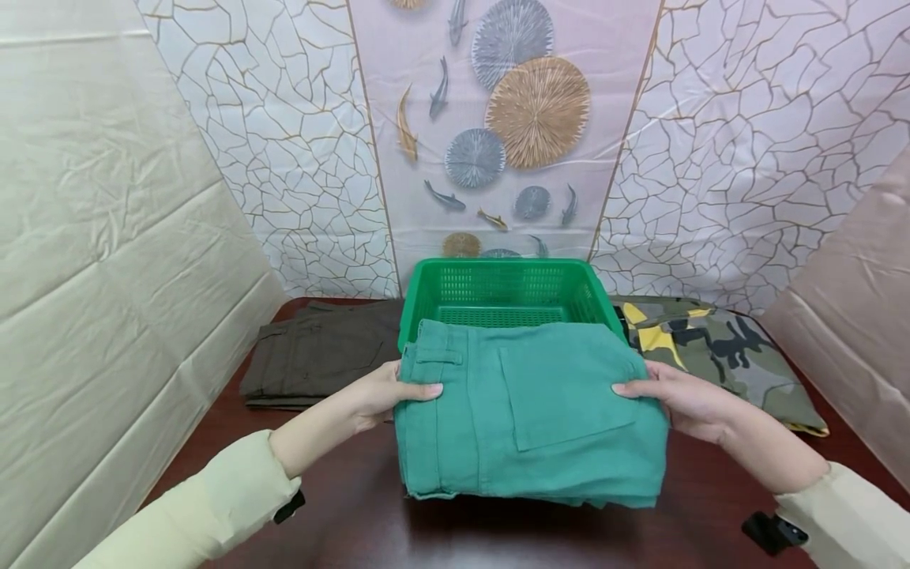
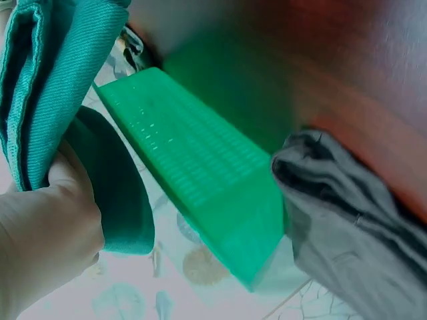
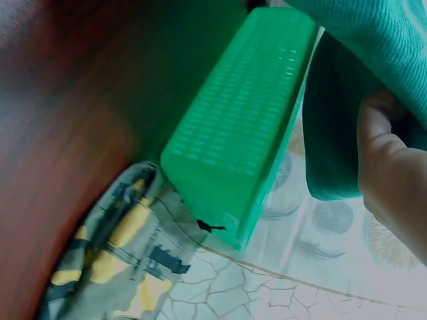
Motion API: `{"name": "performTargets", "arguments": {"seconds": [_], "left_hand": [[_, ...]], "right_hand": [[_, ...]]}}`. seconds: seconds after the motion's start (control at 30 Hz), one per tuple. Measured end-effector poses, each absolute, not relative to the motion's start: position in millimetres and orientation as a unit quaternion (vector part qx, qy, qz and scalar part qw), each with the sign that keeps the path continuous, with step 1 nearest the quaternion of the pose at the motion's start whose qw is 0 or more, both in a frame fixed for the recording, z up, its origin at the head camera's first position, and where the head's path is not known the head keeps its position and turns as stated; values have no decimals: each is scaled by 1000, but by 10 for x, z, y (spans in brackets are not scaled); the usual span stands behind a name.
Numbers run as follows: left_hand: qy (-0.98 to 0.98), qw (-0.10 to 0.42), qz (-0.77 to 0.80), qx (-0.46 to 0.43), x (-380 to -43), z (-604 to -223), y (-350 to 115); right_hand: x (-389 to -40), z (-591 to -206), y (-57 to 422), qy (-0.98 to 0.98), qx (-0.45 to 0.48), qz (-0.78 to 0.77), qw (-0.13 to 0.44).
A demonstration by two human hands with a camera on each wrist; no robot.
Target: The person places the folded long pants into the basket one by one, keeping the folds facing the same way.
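Both hands hold up a folded pair of teal trousers, a belt loop and a pocket showing on its front. At its left side the left hand grips the fold, thumb on the front and fingers behind. On the opposite side the right hand pinches it the same way. Above the table in front of the green plastic basket, the trousers overlap the basket's near side in the head view. In the left wrist view the folded layers hang over the left hand.
Dark brown folded trousers lie left of the basket on the dark red table. A folded camouflage garment with yellow patches lies to its right. Patterned cloth hangs behind, and pale cloth walls stand at both sides.
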State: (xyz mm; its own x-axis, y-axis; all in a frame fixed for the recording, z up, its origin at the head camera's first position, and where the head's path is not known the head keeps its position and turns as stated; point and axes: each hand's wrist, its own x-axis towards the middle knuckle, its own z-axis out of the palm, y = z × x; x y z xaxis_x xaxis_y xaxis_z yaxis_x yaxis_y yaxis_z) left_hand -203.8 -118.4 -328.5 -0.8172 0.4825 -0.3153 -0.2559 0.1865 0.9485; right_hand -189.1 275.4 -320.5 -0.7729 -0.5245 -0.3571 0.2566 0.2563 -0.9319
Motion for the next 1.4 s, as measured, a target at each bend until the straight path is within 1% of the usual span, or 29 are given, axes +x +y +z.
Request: {"name": "performTargets", "arguments": {"seconds": [0.13, 0.27, 0.43, 0.67, 0.9, 1.03, 1.13, 1.4], "left_hand": [[724, 282, 626, 70, -2139, -3184, -1155], [732, 277, 620, 57, -2282, -3115, -1109], [749, 274, 602, 33, -2435, -3066, -1033], [750, 283, 598, 26, -2664, -2922, -947], [747, 268, 608, 22, -2954, -2823, -851], [763, 250, 596, 17, -3078, -2852, -802], [779, 227, 584, 18, -3153, -2883, -786], [790, 166, 589, 33, -3286, -2958, -767]], "right_hand": [[-1992, -3105, 2702, 764, -68, -568, 299], [-2119, -3035, 2677, 787, -64, -545, 283], [-2278, -2998, 2667, 792, -74, -534, 287], [-2541, -2864, 2674, 800, -87, -519, 288], [-2819, -2772, 2674, 803, -76, -514, 292], [-2927, -2781, 2648, 799, -62, -521, 295], [-3000, -2790, 2624, 797, -52, -527, 291], [-3122, -2846, 2556, 768, -40, -586, 257]]}}
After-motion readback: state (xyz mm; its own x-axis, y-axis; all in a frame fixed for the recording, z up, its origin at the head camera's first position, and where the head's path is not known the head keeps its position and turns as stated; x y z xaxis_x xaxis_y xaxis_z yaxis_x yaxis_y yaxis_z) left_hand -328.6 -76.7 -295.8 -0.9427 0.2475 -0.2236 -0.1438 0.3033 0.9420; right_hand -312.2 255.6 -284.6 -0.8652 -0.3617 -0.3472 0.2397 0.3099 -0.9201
